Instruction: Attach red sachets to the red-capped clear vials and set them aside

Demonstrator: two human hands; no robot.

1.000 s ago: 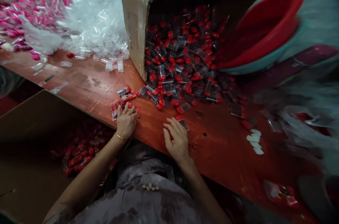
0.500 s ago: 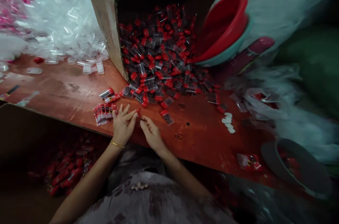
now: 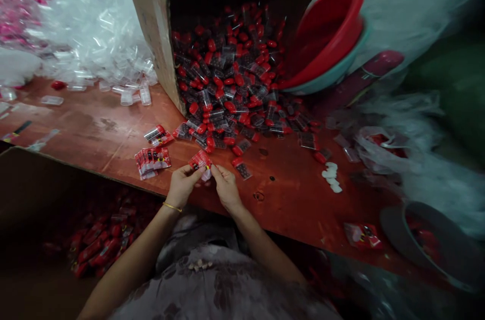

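Between my two hands, just above the table's front edge, is a small red printed packet [image 3: 200, 159] with pale and yellow patches. My left hand [image 3: 182, 184] pinches its left side between thumb and fingers. Its right side is pinched by my right hand [image 3: 226, 186]. A fanned stack of similar red packets [image 3: 151, 161] lies left of my hands. Just behind that stack is a clear container resting on a packet [image 3: 157, 134]. Red-capped clear containers with dark contents [image 3: 227, 93] spill from a tipped cardboard box [image 3: 155, 32] toward my hands; one container [image 3: 241, 168] lies right of the packet.
Clear plastic pieces [image 3: 94, 42] heap at the back left. Red and teal basins [image 3: 333, 42] lean beside the box. White discs [image 3: 331, 177], a red packet [image 3: 362, 235] and a grey bowl [image 3: 397, 229] are at the right. Below the left table edge sit more red items [image 3: 102, 244].
My left hand, earlier spread near the stack, has closed on the packet. Both hands now hold the red packet, which shows its printed face. The view has shifted slightly.
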